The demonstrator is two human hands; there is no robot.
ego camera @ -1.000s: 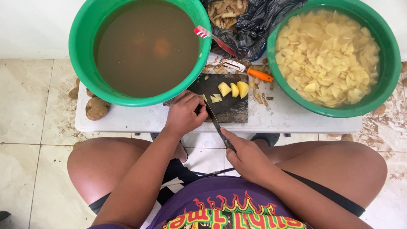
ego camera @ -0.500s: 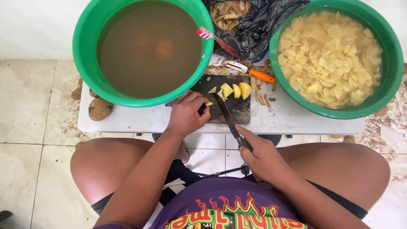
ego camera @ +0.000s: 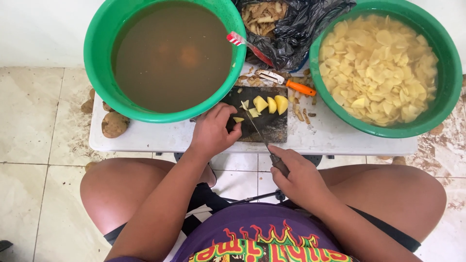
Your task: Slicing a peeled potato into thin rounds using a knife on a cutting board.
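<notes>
Right hand (ego camera: 298,179) in closed grip round knife (ego camera: 259,135) handle, blade angled up-left across dark cutting board (ego camera: 269,127), tip among potato pieces (ego camera: 266,104). Left hand (ego camera: 211,131) curled in narrow grip on board's left edge, fingertips pinning small slice (ego camera: 238,119) just left of blade. Three larger yellow chunks beyond tip, few thin slices beside. Two green basins on desk (ego camera: 145,138): muddy water (ego camera: 170,53), sliced potato (ego camera: 383,68). One orange-handled peeler (ego camera: 286,82). One black bag of peelings (ego camera: 286,29).
</notes>
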